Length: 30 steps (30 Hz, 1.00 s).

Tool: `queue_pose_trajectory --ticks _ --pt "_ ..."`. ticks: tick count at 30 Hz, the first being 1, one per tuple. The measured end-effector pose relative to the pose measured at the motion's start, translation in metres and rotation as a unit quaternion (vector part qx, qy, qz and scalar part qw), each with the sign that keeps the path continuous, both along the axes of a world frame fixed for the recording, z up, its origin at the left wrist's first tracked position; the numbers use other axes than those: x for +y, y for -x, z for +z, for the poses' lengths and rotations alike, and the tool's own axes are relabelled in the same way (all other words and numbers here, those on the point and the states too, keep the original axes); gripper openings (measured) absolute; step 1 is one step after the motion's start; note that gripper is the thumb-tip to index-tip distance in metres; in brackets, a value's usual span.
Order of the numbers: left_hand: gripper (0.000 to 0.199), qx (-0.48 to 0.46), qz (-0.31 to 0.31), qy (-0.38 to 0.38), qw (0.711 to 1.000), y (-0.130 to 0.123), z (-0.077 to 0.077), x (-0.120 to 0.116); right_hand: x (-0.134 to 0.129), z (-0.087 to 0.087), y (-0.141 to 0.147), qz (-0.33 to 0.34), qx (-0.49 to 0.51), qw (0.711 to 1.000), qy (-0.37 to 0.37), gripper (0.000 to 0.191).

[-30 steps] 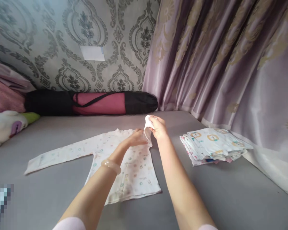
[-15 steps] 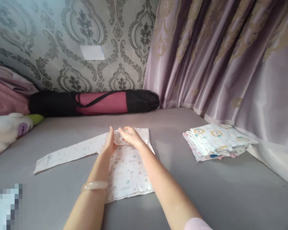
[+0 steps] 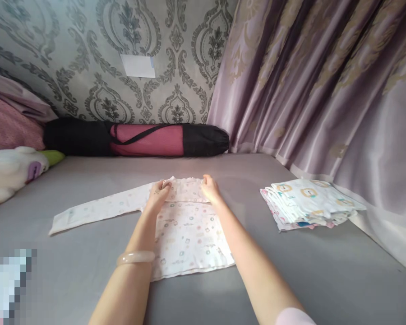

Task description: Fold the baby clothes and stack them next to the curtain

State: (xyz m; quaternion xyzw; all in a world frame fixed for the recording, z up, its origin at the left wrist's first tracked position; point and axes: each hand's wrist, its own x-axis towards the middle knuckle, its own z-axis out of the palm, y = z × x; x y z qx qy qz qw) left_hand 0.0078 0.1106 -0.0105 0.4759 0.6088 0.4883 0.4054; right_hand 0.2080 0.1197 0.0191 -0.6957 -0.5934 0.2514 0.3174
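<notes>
A small white printed shirt (image 3: 189, 239) lies on the grey surface, its left sleeve stretched out to the left. The other sleeve lies folded across the top of the body as a flat band. My left hand (image 3: 159, 193) pinches the shirt at the upper left, by the inner end of the outstretched sleeve. At the upper right corner my right hand (image 3: 209, 187) grips the edge of the fabric between thumb and fingers. Both hands are near the far edge of the shirt.
A stack of folded printed cloths (image 3: 311, 203) sits on the right, near the curtain (image 3: 291, 90). Along the wall lies a black and pink rolled bag (image 3: 149, 140). A white plush toy (image 3: 11, 169) is at the left, and a blurred pale object (image 3: 5, 284) at the lower left.
My right hand has moved right to the shirt's upper right corner and closed there. My left hand's fingers have closed on the fabric. The folded sleeve band now lies flatter. The view has shifted slightly.
</notes>
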Motion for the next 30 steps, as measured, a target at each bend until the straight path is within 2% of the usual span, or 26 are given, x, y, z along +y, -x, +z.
queue_pose_trajectory --ticks 4,7,9,13,16,20,23,26,30 --pt "0.026 0.104 0.010 -0.022 0.994 0.005 -0.001 0.000 -0.009 -0.014 0.016 0.058 -0.083 0.995 0.016 0.050" --pt "0.023 0.178 0.019 -0.032 0.983 0.007 -0.003 -0.001 -0.013 -0.024 0.016 0.088 -0.203 0.975 0.036 0.065" --pt "0.024 0.219 0.026 -0.042 0.975 0.008 -0.005 -0.004 -0.014 -0.031 0.015 0.093 -0.246 0.964 0.034 0.072" --pt "0.030 0.359 0.039 -0.058 0.931 0.005 -0.006 -0.012 -0.015 -0.037 0.016 0.076 -0.261 0.962 0.020 0.073" --pt "0.032 0.428 0.059 -0.024 0.902 0.001 -0.005 -0.015 -0.017 -0.038 0.019 0.064 -0.262 0.963 0.010 0.071" --pt "0.032 0.459 0.079 -0.009 0.885 -0.001 -0.002 -0.016 -0.016 -0.040 0.020 0.066 -0.253 0.965 0.003 0.070" --pt "0.034 0.448 0.087 -0.024 0.889 0.001 -0.002 -0.015 -0.006 -0.033 0.009 0.088 -0.200 0.976 0.015 0.066" --pt "0.037 0.415 0.095 -0.022 0.905 0.003 -0.001 -0.013 0.012 -0.020 -0.018 0.091 -0.129 0.987 0.013 0.048" --pt "0.039 0.392 0.094 0.005 0.915 0.001 0.005 -0.012 0.031 -0.008 -0.058 0.061 -0.122 0.991 -0.013 0.039"
